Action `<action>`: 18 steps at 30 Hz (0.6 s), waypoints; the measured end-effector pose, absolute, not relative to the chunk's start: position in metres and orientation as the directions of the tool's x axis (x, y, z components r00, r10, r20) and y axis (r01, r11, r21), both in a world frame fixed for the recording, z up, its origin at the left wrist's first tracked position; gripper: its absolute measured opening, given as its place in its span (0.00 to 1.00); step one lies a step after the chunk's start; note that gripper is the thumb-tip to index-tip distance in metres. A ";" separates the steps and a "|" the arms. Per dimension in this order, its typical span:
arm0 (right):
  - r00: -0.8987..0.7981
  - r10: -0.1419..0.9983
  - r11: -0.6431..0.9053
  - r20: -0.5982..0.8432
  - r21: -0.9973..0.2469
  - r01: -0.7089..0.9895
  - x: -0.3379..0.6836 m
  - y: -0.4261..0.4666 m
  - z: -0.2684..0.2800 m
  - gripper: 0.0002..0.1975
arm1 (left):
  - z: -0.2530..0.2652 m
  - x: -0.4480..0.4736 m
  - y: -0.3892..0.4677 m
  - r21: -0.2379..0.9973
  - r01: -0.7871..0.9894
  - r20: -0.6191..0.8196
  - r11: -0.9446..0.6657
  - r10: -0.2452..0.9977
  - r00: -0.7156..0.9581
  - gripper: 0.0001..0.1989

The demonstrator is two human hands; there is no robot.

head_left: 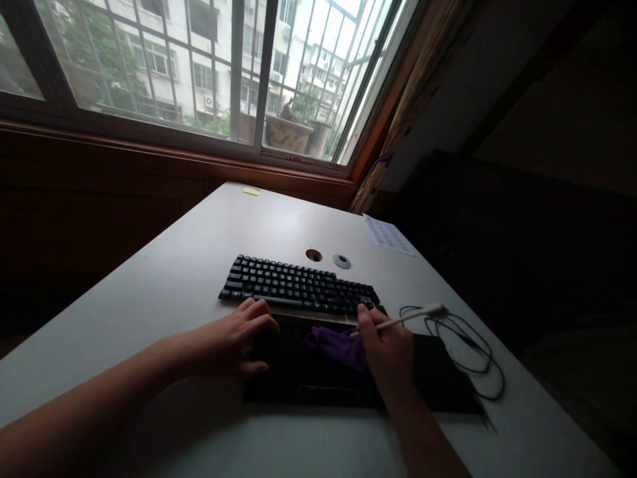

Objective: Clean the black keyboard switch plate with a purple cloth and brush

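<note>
Black panel (298, 372), long axis left to right between the hands: left hand (246, 338) spread at its left end; right hand (388, 345), pinching pale stick (411, 315), nearer purple cloth (336, 345).

On my remote feed, the left hand (243, 338) and right hand (391, 355) were both bare, with slender, rounded fingers (261, 324). The left forearm (119, 385) was bare right to the edge of my view, narrow near the wrist and thicker farther back. The right forearm (423, 435) was equally bare and smooth in outline. Dim light left me unable to make out the fingernails.
</note>
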State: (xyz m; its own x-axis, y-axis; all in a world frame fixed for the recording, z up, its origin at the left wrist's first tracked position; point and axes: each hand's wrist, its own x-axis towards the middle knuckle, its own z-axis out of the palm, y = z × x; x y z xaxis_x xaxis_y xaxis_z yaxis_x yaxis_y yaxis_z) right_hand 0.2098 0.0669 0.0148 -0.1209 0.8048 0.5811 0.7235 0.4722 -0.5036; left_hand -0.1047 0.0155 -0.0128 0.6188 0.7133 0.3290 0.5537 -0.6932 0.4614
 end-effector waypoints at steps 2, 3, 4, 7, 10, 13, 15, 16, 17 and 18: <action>-0.161 0.798 0.543 0.580 -0.579 0.609 0.204 0.060 0.015 0.25 | -0.014 -0.105 0.016 0.460 0.553 0.333 -0.695 0.712 0.618 0.26; -0.205 0.796 0.574 0.569 -0.603 0.554 0.201 0.058 0.014 0.24 | -0.014 -0.105 0.016 0.458 0.556 0.331 -0.694 0.714 0.618 0.27; -0.261 0.793 0.598 0.551 -0.619 0.509 0.197 0.056 0.013 0.22 | -0.014 -0.105 0.016 0.455 0.559 0.328 -0.693 0.714 0.619 0.27; -0.419 0.774 0.632 0.475 -0.617 0.468 0.189 0.056 0.007 0.20 | -0.015 -0.105 0.016 0.449 0.564 0.323 -0.693 0.715 0.620 0.28; -0.417 0.786 0.618 0.456 -0.563 0.548 0.189 0.062 0.004 0.23 | -0.016 -0.106 0.016 0.450 0.565 0.328 -0.692 0.716 0.616 0.28; -0.334 0.808 0.571 0.486 -0.501 0.651 0.196 0.068 0.006 0.27 | -0.017 -0.106 0.016 0.454 0.567 0.328 -0.688 0.720 0.611 0.28; -0.298 0.814 0.548 0.499 -0.488 0.680 0.200 0.069 0.008 0.27 | -0.017 -0.106 0.016 0.454 0.562 0.331 -0.691 0.717 0.614 0.27; -0.286 0.817 0.541 0.500 -0.495 0.680 0.201 0.069 0.009 0.27 | -0.017 -0.105 0.016 0.454 0.559 0.335 -0.694 0.714 0.615 0.27; -0.278 0.820 0.538 0.500 -0.509 0.672 0.201 0.068 0.010 0.27 | -0.017 -0.105 0.016 0.453 0.556 0.341 -0.697 0.712 0.614 0.27; -0.274 0.823 0.538 0.497 -0.529 0.656 0.200 0.067 0.010 0.27 | -0.016 -0.105 0.016 0.453 0.555 0.347 -0.698 0.711 0.611 0.27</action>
